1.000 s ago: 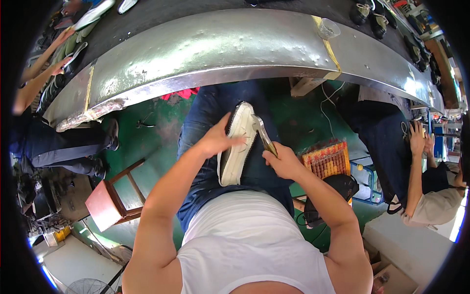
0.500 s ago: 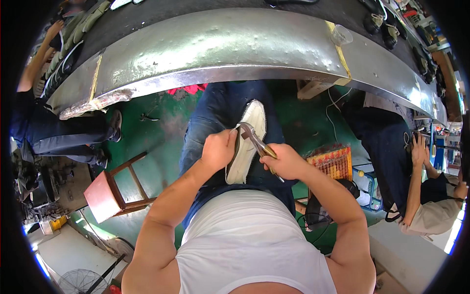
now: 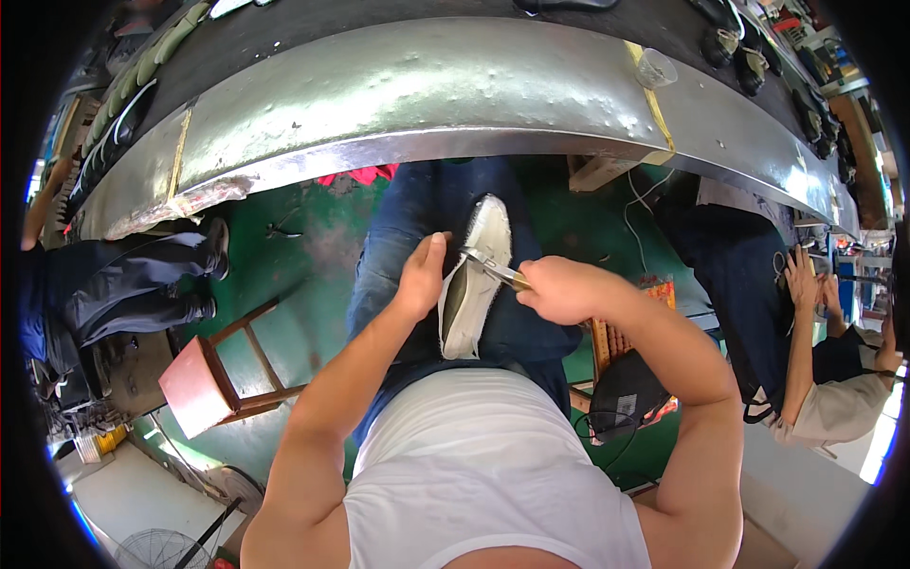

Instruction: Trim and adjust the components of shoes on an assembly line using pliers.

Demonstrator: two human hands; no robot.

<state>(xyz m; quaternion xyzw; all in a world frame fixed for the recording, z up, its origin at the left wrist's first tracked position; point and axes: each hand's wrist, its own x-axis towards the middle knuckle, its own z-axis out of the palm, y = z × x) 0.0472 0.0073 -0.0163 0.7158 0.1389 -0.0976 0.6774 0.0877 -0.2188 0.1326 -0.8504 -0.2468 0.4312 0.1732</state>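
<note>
A cream-white shoe [image 3: 476,308] lies lengthwise across my lap, toe pointing away from me, with a dark opening along its left side. My right hand [image 3: 561,287] is closed around the handles of a pair of metal pliers [image 3: 493,264]. The pliers lie across the shoe, and their head reaches its left edge. My left hand [image 3: 421,277] is closed at that same edge, thumb uppermost, beside the pliers' head. Its curled fingers are partly hidden, but it seems to grip the shoe's side.
A metal-edged workbench [image 3: 398,90] curves across the front, with a clear plastic cup [image 3: 656,68] and dark shoes [image 3: 749,66] on it. A wooden stool [image 3: 204,384] stands left; a black bag [image 3: 626,394] is at right. Other people sit on both sides.
The pliers have swung flatter across the shoe, and my right hand has moved slightly up and right. My left hand has shifted a little left, its thumb now raised. More of the shoe's opening shows.
</note>
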